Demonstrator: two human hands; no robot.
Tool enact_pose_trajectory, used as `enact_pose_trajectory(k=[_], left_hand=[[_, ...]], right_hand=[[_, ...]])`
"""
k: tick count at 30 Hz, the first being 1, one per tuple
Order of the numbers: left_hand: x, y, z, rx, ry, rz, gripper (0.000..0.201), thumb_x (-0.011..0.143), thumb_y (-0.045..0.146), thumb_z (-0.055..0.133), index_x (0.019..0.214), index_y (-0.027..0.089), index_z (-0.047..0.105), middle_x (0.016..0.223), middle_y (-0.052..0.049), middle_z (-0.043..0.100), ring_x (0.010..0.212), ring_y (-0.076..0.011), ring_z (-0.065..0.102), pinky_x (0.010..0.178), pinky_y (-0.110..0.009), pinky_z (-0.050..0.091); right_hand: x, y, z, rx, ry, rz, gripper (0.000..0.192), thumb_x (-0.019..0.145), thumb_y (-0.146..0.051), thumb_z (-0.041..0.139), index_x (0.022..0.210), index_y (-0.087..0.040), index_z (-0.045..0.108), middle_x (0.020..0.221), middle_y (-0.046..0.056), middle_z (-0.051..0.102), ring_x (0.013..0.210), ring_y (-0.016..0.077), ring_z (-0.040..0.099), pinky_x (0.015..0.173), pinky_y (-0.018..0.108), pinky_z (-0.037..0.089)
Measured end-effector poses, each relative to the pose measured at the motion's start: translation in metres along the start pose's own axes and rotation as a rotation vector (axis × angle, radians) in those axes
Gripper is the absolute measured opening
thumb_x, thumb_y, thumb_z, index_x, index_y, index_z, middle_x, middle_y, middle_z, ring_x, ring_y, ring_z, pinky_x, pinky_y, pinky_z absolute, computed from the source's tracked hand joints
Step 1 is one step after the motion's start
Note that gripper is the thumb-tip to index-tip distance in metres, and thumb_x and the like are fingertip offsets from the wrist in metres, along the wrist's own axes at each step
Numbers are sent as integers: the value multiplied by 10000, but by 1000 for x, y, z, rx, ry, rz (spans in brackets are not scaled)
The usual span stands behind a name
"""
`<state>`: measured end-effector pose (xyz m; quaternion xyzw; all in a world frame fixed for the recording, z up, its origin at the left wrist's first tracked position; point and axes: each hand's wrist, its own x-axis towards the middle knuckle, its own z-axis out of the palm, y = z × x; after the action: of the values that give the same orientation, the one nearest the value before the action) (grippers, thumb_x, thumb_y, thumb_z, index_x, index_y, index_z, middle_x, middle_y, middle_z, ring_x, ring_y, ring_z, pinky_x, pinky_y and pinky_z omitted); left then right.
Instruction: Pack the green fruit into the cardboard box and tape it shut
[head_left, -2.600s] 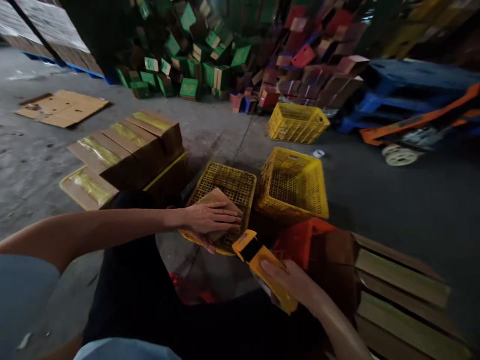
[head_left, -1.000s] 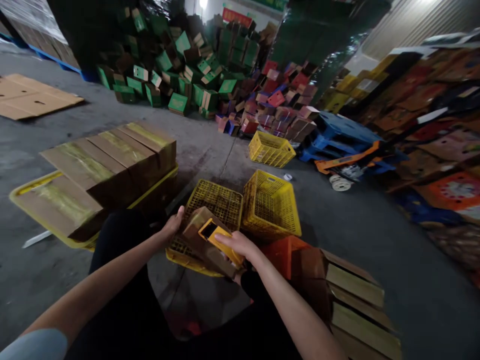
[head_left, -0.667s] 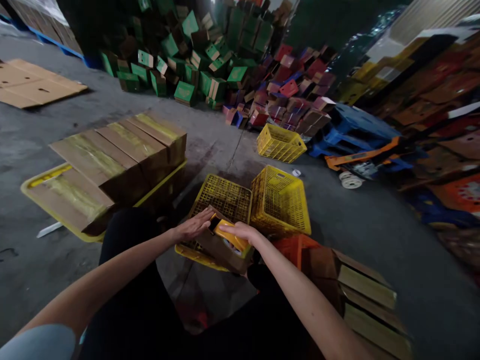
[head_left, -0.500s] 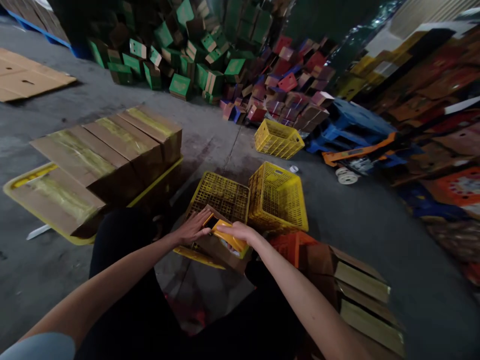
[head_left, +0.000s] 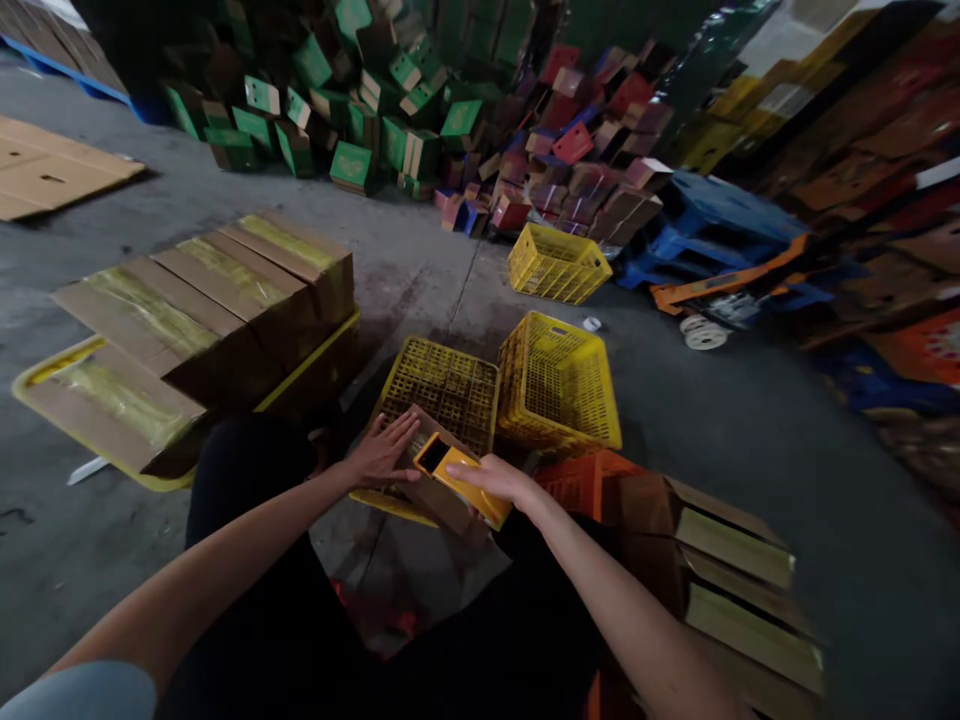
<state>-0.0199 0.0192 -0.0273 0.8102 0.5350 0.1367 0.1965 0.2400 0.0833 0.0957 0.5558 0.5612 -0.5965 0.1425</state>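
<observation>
A small brown cardboard box (head_left: 447,505) lies on an upturned yellow plastic crate (head_left: 442,372) between my knees. My left hand (head_left: 381,452) rests on the box's left part, fingers spread flat. My right hand (head_left: 496,478) is wrapped around an orange-yellow tape dispenser (head_left: 463,482) with a dark front end. The dispenser is tilted over the top of the box, its front end close to my left thumb. My right palm hides its rear, and I cannot make out the tape.
Taped cartons (head_left: 217,290) fill a yellow crate at left. Beside the work crate stands an open yellow crate (head_left: 559,380); another yellow crate (head_left: 559,262) lies farther off. Taped boxes (head_left: 739,590) stand at right by an orange crate (head_left: 581,482). A pallet jack (head_left: 731,285) and blue pallets (head_left: 712,225) are behind.
My right hand has drawn the tape dispenser slightly right, away from my left hand. Its dark front end shows more. My left hand stays on the box. The camera view has shifted slightly.
</observation>
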Motion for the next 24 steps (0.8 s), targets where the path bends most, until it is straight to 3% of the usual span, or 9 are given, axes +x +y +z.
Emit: enact_pose_trajectory(k=[6,13,17,24], left_hand=[[-11,5,2,70,-63,53,1283,742,840,577,1617,113,-15,1673,-229,38,1553,-374,20,1220,-567,47],[-39,5,16,-41,60,148,1249,812,643,674,1599,139,-155,1675,-242,-4,1550,-386,11,1213,-554,199],[-42,3,22,-59,118,119,1210,822,494,703,1598,164,-165,1679,-229,-7,1549,-392,31,1207,-584,212],[-39,-1,28,-94,89,34,1195,826,540,681,1604,172,-148,1685,-202,4,1551,-378,47,1219,-574,167]], right_hand=[[-6,2,7,-9,51,-42,514,823,-652,672,771,-141,700,582,65,715,532,195,684,513,245,537],[-11,3,7,-50,-47,-70,570,765,-721,691,767,-151,713,585,54,714,532,189,683,498,230,518],[-18,4,9,-122,9,-104,558,778,-711,684,752,-155,725,592,57,717,545,193,684,490,224,497],[-39,-39,11,-282,91,-187,578,803,-725,638,809,-159,756,659,88,740,675,228,733,545,222,494]])
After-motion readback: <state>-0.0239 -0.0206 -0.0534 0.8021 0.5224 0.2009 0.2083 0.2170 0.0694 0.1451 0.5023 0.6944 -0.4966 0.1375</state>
